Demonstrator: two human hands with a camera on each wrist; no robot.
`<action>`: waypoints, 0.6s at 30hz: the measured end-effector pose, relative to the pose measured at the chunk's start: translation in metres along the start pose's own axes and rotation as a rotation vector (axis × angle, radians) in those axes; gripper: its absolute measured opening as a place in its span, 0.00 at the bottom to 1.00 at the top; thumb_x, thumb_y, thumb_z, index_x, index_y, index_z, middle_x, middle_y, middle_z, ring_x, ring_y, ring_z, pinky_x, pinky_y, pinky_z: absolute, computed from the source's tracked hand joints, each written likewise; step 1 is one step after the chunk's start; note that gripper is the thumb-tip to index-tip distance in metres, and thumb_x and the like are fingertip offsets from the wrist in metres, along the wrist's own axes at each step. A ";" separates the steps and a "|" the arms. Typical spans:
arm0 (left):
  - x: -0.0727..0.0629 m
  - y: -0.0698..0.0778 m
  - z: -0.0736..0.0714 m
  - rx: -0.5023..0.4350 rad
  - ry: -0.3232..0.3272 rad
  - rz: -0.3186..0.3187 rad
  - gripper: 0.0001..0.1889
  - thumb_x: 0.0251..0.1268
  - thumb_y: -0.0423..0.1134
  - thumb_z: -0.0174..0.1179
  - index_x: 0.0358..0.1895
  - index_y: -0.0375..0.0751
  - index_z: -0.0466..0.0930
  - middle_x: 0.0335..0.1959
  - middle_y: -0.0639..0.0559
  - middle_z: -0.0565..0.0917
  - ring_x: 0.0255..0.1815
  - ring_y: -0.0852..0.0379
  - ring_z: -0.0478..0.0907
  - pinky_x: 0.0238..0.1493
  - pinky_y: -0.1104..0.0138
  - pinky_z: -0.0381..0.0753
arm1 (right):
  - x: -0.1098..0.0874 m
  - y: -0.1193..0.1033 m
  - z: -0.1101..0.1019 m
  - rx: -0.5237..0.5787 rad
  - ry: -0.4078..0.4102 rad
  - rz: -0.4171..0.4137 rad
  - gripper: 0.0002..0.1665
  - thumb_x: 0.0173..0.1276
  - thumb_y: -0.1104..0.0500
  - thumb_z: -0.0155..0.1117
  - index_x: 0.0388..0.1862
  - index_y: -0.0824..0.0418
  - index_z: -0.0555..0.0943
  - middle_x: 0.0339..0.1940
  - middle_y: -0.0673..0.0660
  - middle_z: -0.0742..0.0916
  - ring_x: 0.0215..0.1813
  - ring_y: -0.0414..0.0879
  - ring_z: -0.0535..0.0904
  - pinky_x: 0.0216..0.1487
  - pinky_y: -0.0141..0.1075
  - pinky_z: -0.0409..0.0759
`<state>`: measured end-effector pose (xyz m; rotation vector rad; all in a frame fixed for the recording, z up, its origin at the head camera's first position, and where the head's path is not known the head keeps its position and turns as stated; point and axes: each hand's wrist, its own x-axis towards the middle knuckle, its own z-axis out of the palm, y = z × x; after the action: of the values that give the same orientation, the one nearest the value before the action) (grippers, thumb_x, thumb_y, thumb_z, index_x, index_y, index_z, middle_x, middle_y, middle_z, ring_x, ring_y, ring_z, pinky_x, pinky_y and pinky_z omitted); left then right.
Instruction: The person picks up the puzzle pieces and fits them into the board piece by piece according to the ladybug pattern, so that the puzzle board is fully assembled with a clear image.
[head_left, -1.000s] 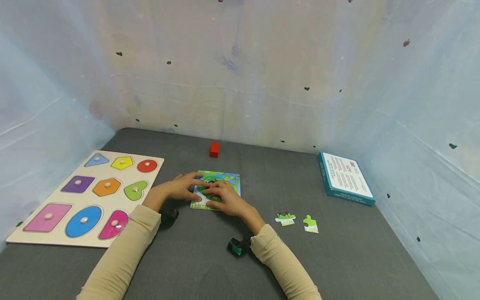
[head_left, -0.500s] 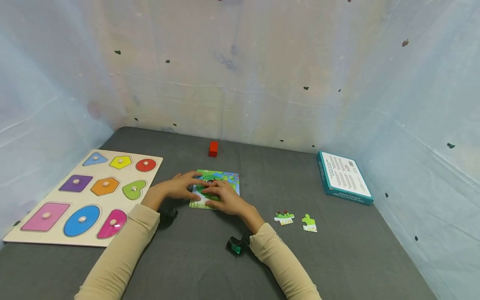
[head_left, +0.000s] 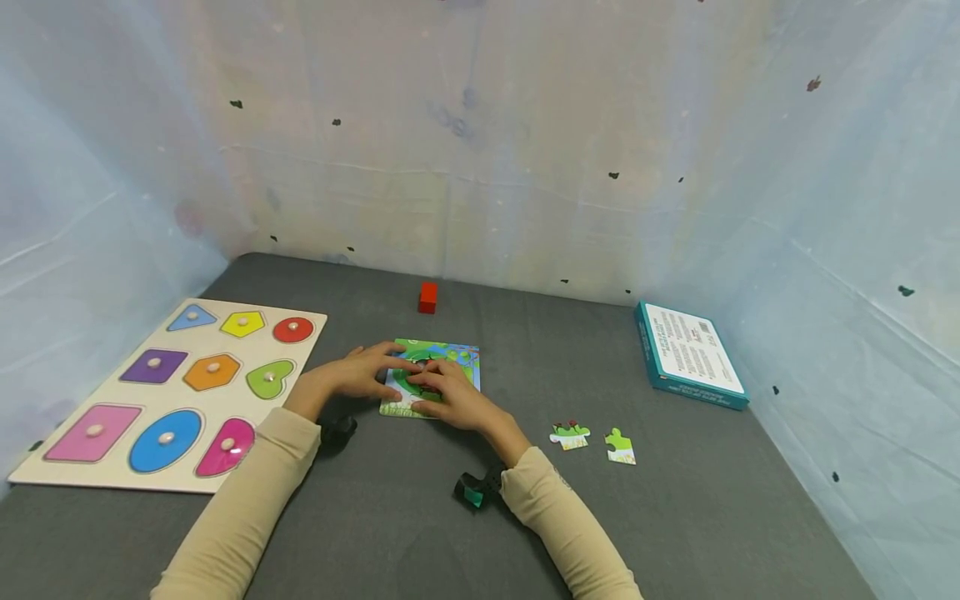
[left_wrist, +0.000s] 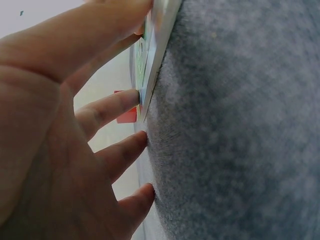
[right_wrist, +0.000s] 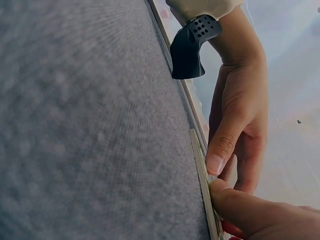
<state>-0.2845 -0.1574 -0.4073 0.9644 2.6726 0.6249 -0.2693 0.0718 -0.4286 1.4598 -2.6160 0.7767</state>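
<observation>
A small square jigsaw puzzle [head_left: 470, 360] with a green and blue picture lies in the middle of the grey table, partly hidden under both hands. My left hand [head_left: 358, 373] rests at its left side with fingers spread. In the left wrist view, the thumb and index finger reach the puzzle's edge [left_wrist: 159, 50], while the other fingertips are down by the cloth. From the right, my right hand [head_left: 456, 400] touches the picture with its fingertips. Its thumb [right_wrist: 225, 192] presses on the puzzle's top near the left thumb [right_wrist: 216, 162]. Two loose jigsaw pieces [head_left: 572, 437] lie to the right.
On the left lies a wooden board [head_left: 161, 397] with knobbed coloured shapes. A red block [head_left: 427, 297] stands behind the puzzle. At the far right is a teal box [head_left: 693, 350] with a white printed face. Pale sheets [head_left: 525, 133] enclose the table's back and sides.
Both hands stay over the puzzle almost unmoved. The head view shifts very slightly; the loose pieces, block and box keep their places.
</observation>
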 end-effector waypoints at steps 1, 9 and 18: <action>0.000 0.000 0.000 0.001 -0.001 0.002 0.30 0.59 0.51 0.62 0.65 0.48 0.70 0.69 0.35 0.58 0.70 0.36 0.52 0.60 0.31 0.44 | 0.000 0.000 0.000 0.001 -0.001 -0.004 0.25 0.65 0.55 0.63 0.59 0.63 0.75 0.54 0.61 0.75 0.53 0.50 0.67 0.59 0.45 0.63; 0.000 0.000 0.000 0.000 -0.001 0.001 0.30 0.59 0.52 0.62 0.65 0.49 0.70 0.69 0.35 0.58 0.70 0.36 0.51 0.60 0.31 0.44 | 0.000 0.002 0.001 -0.002 0.012 -0.022 0.25 0.65 0.56 0.63 0.59 0.63 0.75 0.54 0.62 0.75 0.53 0.50 0.67 0.58 0.45 0.63; -0.001 0.002 -0.001 -0.004 0.006 0.006 0.29 0.59 0.50 0.62 0.64 0.47 0.71 0.68 0.34 0.59 0.70 0.35 0.52 0.59 0.30 0.44 | 0.000 0.000 -0.001 -0.032 -0.013 -0.001 0.26 0.65 0.54 0.63 0.59 0.63 0.75 0.54 0.60 0.75 0.51 0.48 0.68 0.54 0.40 0.65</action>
<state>-0.2832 -0.1569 -0.4057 0.9714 2.6732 0.6351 -0.2698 0.0723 -0.4277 1.4636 -2.6241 0.7246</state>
